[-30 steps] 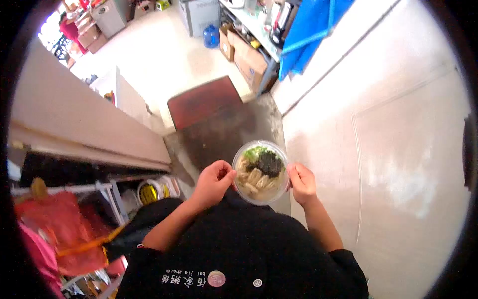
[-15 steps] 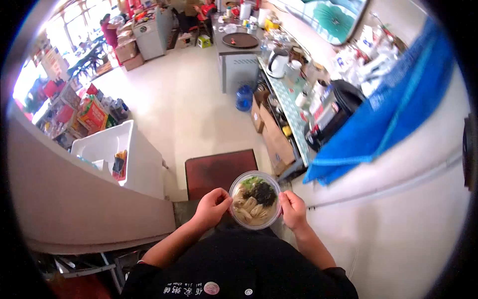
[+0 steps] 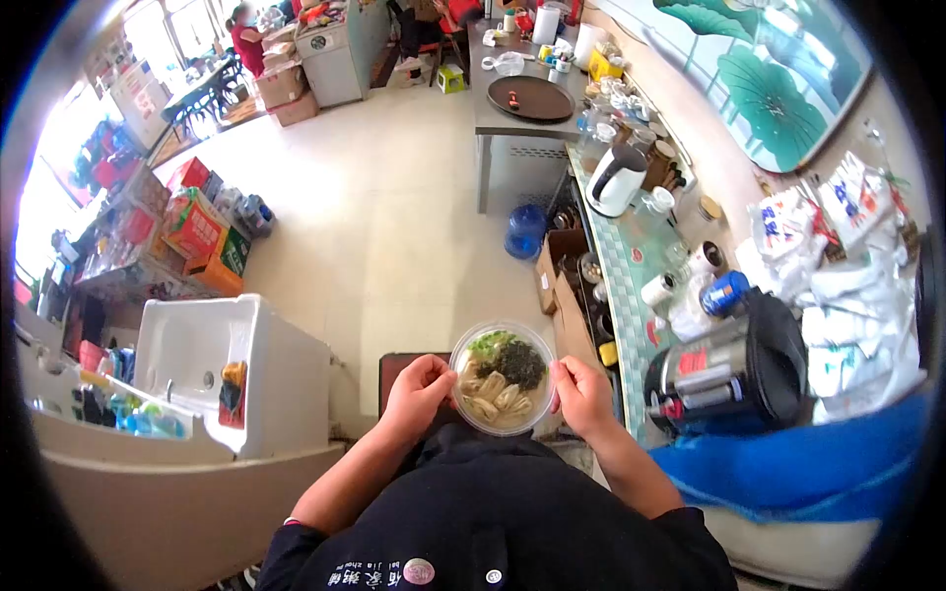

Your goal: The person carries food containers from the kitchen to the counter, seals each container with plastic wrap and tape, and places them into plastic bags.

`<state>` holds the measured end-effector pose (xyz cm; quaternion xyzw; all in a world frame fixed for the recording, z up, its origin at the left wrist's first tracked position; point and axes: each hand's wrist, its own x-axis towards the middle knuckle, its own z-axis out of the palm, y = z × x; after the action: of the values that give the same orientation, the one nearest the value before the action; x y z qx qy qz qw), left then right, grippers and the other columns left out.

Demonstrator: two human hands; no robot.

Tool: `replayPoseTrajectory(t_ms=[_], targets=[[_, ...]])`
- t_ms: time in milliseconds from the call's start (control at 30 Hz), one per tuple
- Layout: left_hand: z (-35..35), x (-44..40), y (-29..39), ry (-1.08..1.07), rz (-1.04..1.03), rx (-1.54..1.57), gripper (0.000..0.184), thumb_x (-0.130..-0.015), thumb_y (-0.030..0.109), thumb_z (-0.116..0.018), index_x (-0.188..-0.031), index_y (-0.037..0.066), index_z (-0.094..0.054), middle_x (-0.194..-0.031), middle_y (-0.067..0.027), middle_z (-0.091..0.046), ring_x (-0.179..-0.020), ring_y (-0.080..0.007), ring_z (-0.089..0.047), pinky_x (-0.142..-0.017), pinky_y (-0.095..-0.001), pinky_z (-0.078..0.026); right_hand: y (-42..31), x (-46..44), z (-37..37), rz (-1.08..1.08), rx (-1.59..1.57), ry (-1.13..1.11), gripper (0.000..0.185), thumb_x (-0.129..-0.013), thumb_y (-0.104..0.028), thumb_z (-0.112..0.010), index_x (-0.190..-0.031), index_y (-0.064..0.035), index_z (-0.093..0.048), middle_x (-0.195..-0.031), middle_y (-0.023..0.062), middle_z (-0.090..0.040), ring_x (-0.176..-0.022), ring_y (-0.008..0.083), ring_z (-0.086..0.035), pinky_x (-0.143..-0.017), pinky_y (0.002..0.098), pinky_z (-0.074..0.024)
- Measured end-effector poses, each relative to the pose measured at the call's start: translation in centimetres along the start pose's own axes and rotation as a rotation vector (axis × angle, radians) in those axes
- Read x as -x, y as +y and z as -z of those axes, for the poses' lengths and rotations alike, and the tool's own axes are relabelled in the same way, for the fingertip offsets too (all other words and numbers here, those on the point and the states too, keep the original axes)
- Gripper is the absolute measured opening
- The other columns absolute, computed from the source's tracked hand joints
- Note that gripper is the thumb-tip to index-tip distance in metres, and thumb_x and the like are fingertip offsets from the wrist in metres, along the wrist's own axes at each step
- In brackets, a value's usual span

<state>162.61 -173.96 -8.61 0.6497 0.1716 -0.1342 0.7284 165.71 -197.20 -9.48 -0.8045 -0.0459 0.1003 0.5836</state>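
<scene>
Head view: both bare hands hold a round clear bowl (image 3: 504, 326) of food out in front of the dark shirt (image 3: 473, 522).
Bowl: between the two hands, above the near edge of a dark red mat (image 3: 394, 370); whether it has a clear lid, I cannot tell.
Food: pale dumplings (image 3: 501, 396) in the near part, chopped greens (image 3: 486, 345) at the far left, a dark heap of flakes (image 3: 521, 364) at the right.
Left hand: closed on the left side of the rim, thumb and fingers pinched together (image 3: 420, 386).
Right hand: gripping the opposite side of the rim, thumb uppermost (image 3: 583, 394).
Counter: to the right, a narrow shelf (image 3: 631, 246) carries a white and black kettle (image 3: 616, 181), jars and a blue can (image 3: 725, 293); a large black and silver flask (image 3: 729, 364) is near its close end.
Table: farther off, a metal table (image 3: 488, 113) holds a round brown tray (image 3: 547, 101) with a small red item on it.
Floor: a blue water jug (image 3: 525, 232) is beside open cardboard boxes (image 3: 574, 320).
Sink: at left, a white basin (image 3: 296, 379) has an orange and dark cloth or packet (image 3: 233, 394) at its side.
Background: a person in red (image 3: 248, 41) is near stacked boxes (image 3: 283, 87).
</scene>
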Motion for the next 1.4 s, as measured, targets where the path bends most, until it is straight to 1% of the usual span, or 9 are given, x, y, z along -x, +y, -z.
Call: replayPoseTrajectory(t_ms=[100, 267, 367, 433, 633, 900, 1033, 1167, 1400], targets=[[2.1, -7.7, -1.3, -0.024, -0.084, 0.035, 0.009, -0.085, 0.008, -0.054, -0.084, 0.001, -0.05, -0.069, -0.0024, -0.054, -0.06, -0.0095, -0.053, -0.057, -0.0221, -0.044, 3.7, -7.1, -1.6, -0.01, -0.096, 0.008, 0.028, -0.091, -0.019, -0.048, -0.069, -0.0024, -0.051, -0.051, 0.0025, -0.049, -0.044, 0.0084, -0.048, -0.044, 0.0248, -0.0377], [6.1, -21.3, -1.6, -0.09, -0.076, -0.085, 0.008, -0.084, 0.006, -0.053, -0.083, 0.0, -0.049, -0.07, -0.0037, -0.055, -0.063, -0.0113, -0.058, -0.058, -0.0241, -0.046, 8.4, -20.3, -5.2, 0.135, 0.078, 0.115, 0.029, -0.09, -0.018, -0.049, -0.067, -0.0004, -0.048, -0.052, 0.0051, -0.045, -0.049, 0.0106, -0.042, -0.047, 0.0271, -0.0332], [9.7, -29.7, -0.3, -0.118, -0.172, -0.172, 0.006, -0.082, 0.005, -0.053, -0.081, 0.0, -0.049, -0.068, -0.0039, -0.054, -0.062, -0.0118, -0.058, -0.057, -0.0248, -0.046, 8.6, -28.5, -7.2, 0.16, 0.173, 0.11, 0.028, -0.09, -0.017, -0.049, -0.067, -0.0006, -0.047, -0.053, 0.0043, -0.045, -0.049, 0.0099, -0.042, -0.046, 0.0267, -0.0336], [11.3, -35.1, 0.7, -0.08, -0.142, -0.105, 0.006, -0.082, 0.004, -0.053, -0.081, 0.0, -0.048, -0.068, -0.0038, -0.054, -0.062, -0.0118, -0.057, -0.057, -0.0248, -0.046, 8.2, -33.6, -9.0, 0.071, -0.038, 0.079, 0.029, -0.091, -0.017, -0.048, -0.067, -0.0008, -0.048, -0.052, 0.0032, -0.046, -0.048, 0.0093, -0.044, -0.045, 0.0254, -0.0351], [17.1, -49.9, 8.1, 0.034, -0.12, -0.037, 0.005, -0.08, 0.002, -0.053, -0.079, 0.0, -0.048, -0.065, -0.003, -0.053, -0.059, -0.0114, -0.055, -0.056, -0.025, -0.045, 6.4, -52.2, -12.0, 0.043, -0.092, -0.017, 0.026, -0.09, -0.017, -0.049, -0.071, -0.0001, -0.052, -0.051, 0.0033, -0.052, -0.046, 0.0089, -0.051, -0.044, 0.0243, -0.0397], [23.0, -70.1, 17.7, 0.17, -0.191, 0.015, 0.005, -0.081, 0.004, -0.053, -0.079, 0.003, -0.049, -0.067, -0.0037, -0.053, -0.059, -0.0119, -0.054, -0.055, -0.0237, -0.044, 3.6, -79.4, -14.8, 0.176, -0.051, -0.16, 0.028, -0.091, -0.022, -0.047, -0.075, -0.0005, -0.054, -0.052, 0.0057, -0.052, -0.045, 0.0106, -0.051, -0.045, 0.0264, -0.0396], [25.1, -80.3, 21.8, 0.207, -0.173, -0.038, 0.006, -0.082, 0.006, -0.053, -0.081, 0.003, -0.048, -0.069, -0.0038, -0.053, -0.062, -0.0119, -0.054, -0.058, -0.0231, -0.041, 2.9, -91.3, -15.5, 0.126, -0.071, -0.188, 0.027, -0.091, -0.022, -0.046, -0.076, -0.0008, -0.053, -0.051, 0.0054, -0.051, -0.046, 0.0117, -0.051, -0.046, 0.0268, -0.0393], [27.0, -90.5, 24.9, 0.146, -0.163, -0.072, 0.009, -0.083, 0.009, -0.055, -0.083, 0.003, -0.048, -0.067, -0.0035, -0.056, -0.063, -0.0099, -0.056, -0.057, -0.0226, -0.04, 3.0, -101.6, -15.9, 0.107, -0.073, -0.138, 0.027, -0.091, -0.023, -0.047, -0.076, -0.0008, -0.053, -0.051, 0.0052, -0.051, -0.046, 0.0117, -0.051, -0.046, 0.0274, -0.0393], [29.0, -108.4, 32.7, -0.118, -0.098, -0.209, 0.01, -0.083, 0.01, -0.054, -0.084, 0.002, -0.049, -0.068, -0.0044, -0.057, -0.065, -0.0119, -0.058, -0.058, -0.0243, -0.042, 2.4, -115.3, -13.9, 0.027, -0.07, 0.018, 0.027, -0.09, -0.023, -0.048, -0.076, -0.0006, -0.053, -0.053, 0.0058, -0.053, -0.047, 0.0122, -0.052, -0.047, 0.028, -0.0408]])
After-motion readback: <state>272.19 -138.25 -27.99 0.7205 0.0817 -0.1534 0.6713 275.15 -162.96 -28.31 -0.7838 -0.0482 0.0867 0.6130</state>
